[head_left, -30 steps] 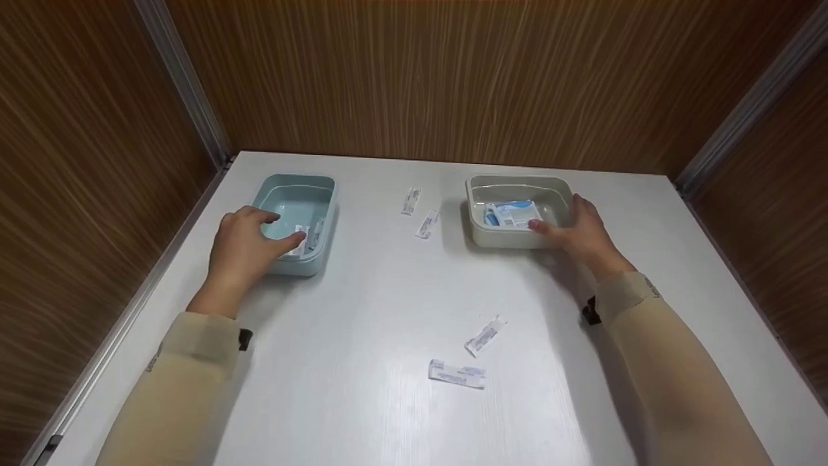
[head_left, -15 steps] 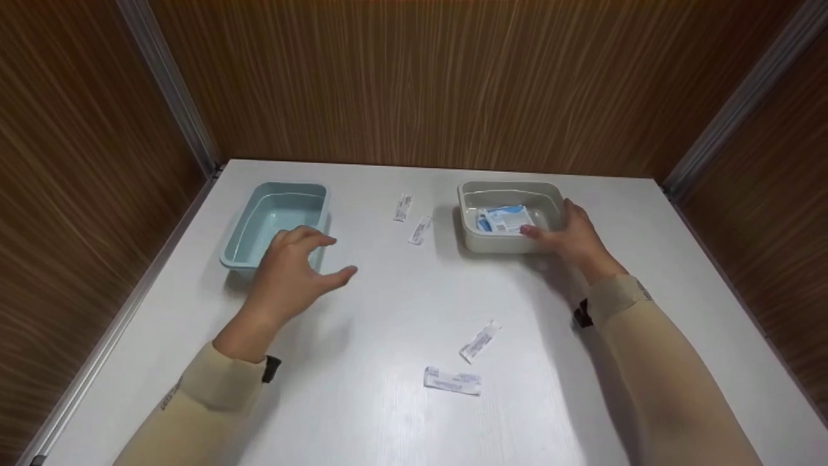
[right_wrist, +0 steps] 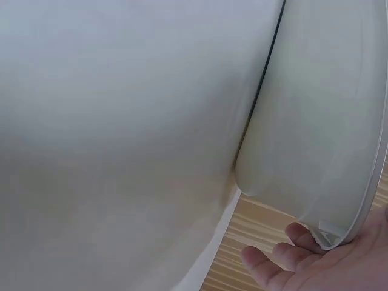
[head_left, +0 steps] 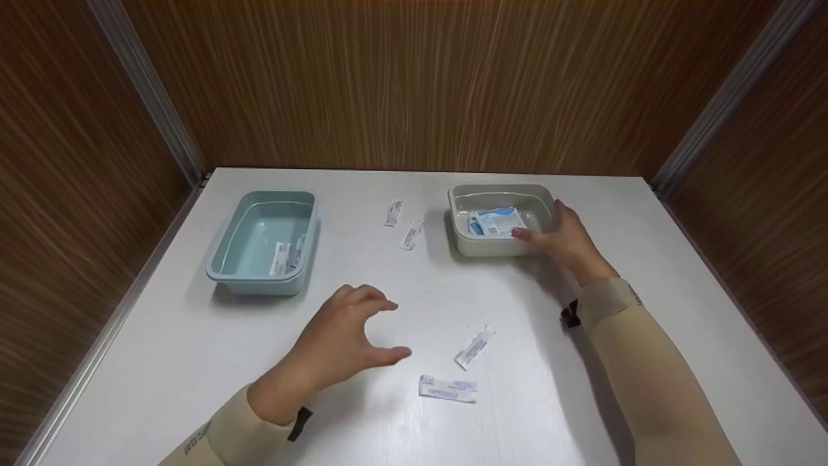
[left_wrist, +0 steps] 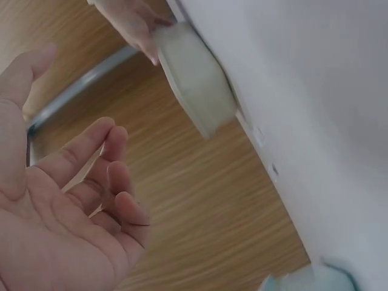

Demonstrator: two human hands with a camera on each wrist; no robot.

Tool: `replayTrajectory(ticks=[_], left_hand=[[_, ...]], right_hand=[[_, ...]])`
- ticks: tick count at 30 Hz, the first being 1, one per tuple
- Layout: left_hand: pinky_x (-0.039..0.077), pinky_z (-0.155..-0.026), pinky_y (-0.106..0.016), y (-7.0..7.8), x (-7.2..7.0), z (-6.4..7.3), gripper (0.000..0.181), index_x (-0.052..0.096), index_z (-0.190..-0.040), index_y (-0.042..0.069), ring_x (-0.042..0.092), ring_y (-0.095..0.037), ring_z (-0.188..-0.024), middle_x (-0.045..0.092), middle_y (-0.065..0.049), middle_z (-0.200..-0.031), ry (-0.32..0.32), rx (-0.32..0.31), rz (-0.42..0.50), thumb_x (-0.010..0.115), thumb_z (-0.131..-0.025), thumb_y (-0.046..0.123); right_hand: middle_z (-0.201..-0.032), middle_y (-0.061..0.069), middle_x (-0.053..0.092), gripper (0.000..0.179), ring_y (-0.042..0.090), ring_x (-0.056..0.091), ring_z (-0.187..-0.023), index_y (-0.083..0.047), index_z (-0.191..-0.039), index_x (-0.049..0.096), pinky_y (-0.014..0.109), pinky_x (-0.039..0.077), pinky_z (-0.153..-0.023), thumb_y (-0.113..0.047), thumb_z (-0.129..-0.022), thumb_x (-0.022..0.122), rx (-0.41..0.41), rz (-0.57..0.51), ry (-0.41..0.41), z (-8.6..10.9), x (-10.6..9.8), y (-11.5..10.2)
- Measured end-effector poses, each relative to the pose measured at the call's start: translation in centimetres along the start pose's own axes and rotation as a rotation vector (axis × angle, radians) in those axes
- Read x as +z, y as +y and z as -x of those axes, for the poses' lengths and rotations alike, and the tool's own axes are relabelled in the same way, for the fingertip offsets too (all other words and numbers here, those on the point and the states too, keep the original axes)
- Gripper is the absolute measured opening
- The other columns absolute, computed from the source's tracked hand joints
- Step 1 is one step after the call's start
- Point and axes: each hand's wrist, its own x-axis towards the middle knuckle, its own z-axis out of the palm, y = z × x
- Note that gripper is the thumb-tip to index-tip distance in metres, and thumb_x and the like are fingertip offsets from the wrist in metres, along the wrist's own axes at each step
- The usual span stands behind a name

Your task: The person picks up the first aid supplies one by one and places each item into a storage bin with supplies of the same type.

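My left hand (head_left: 333, 343) hovers above the table, thumb and fingers spread apart with nothing between them. To its right lie two slim white printed packets, one crosswise (head_left: 447, 389) and one slanted (head_left: 475, 347). My right hand (head_left: 569, 243) grips the right end of a beige plastic box (head_left: 488, 246), its thumb over the near rim and its fingers along the outside. Blue-and-white flat packets (head_left: 499, 221) lie in that box. In the right wrist view, fingers (right_wrist: 267, 267) show past the box corner.
A teal plastic box (head_left: 259, 286) stands at the left with slim packets (head_left: 280, 259) inside near its right wall. Two more slim packets, one farther back (head_left: 393, 212) and one nearer (head_left: 411, 235), lie between the boxes. Wood-grain panels (head_left: 414, 84) enclose the white table.
My left hand has moved from over the teal box rightward and nearer, toward the two front packets. My right hand stays on the beige box. The head view has shifted slightly.
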Motion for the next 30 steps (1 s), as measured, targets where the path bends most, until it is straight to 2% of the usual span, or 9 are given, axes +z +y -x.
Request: replayTrajectory(ticks=[8, 10, 15, 20, 25, 30], left_hand=[[0.059, -0.102, -0.045, 0.5, 2.1, 0.7, 0.070, 0.082, -0.135, 0.010, 0.064, -0.021, -0.113, 0.077, -0.001, -0.130, -0.136, 0.040, -0.009, 0.102, -0.080, 0.049], [0.059, -0.102, -0.045, 0.6, 2.5, 0.8, 0.071, 0.082, -0.135, 0.011, 0.064, -0.021, -0.113, 0.076, 0.000, -0.131, -0.169, 0.051, -0.026, 0.102, -0.080, 0.051], [0.058, -0.101, -0.043, 0.7, 3.5, 0.5, 0.073, 0.081, -0.136, 0.011, 0.063, -0.022, -0.111, 0.076, 0.000, -0.132, -0.247, 0.066, -0.055, 0.104, -0.078, 0.050], [0.058, -0.099, -0.040, 0.8, 4.2, 0.6, 0.074, 0.081, -0.136, 0.010, 0.062, -0.020, -0.107, 0.075, 0.000, -0.132, -0.301, 0.068, -0.076, 0.105, -0.077, 0.049], [0.055, -0.095, -0.034, 0.7, 4.8, 0.7, 0.075, 0.081, -0.138, 0.011, 0.059, -0.017, -0.105, 0.074, 0.001, -0.132, -0.349, 0.065, -0.107, 0.105, -0.078, 0.049], [0.054, -0.095, -0.032, 0.6, 5.2, 0.5, 0.067, 0.081, -0.140, 0.012, 0.057, -0.016, -0.105, 0.074, 0.000, -0.132, -0.401, 0.063, -0.143, 0.101, -0.085, 0.046]], right_hand=[[-0.192, 0.019, 0.008, 0.141, 0.044, 0.010, -0.179, -0.011, -0.183, -0.003, 0.066, 0.009, -0.144, -0.059, -0.090, 0.093, 0.009, -0.009, -0.006, 0.1, 0.2, 0.0], [-0.192, 0.018, 0.002, 0.145, 0.044, 0.005, -0.179, -0.012, -0.182, -0.008, 0.065, 0.007, -0.145, -0.061, -0.090, 0.093, 0.024, -0.003, -0.011, 0.1, 0.2, 0.0], [-0.192, 0.018, 0.003, 0.145, 0.044, 0.007, -0.179, -0.012, -0.182, -0.007, 0.065, 0.008, -0.145, -0.062, -0.089, 0.093, 0.012, -0.009, -0.004, 0.0, 0.0, 0.1], [-0.192, 0.019, 0.009, 0.144, 0.045, 0.013, -0.178, -0.011, -0.183, -0.003, 0.067, 0.011, -0.144, -0.064, -0.089, 0.092, -0.008, 0.031, 0.001, -0.3, 0.0, -0.1], [-0.193, 0.018, 0.000, 0.148, 0.046, 0.005, -0.179, -0.013, -0.182, -0.010, 0.069, 0.009, -0.143, -0.070, -0.088, 0.089, 0.023, 0.052, -0.012, -0.3, -0.1, -0.2], [-0.192, 0.019, -0.004, 0.147, 0.046, 0.002, -0.179, -0.011, -0.181, -0.012, 0.067, 0.008, -0.144, -0.068, -0.090, 0.089, 0.023, 0.049, -0.013, -0.2, 0.0, 0.0]])
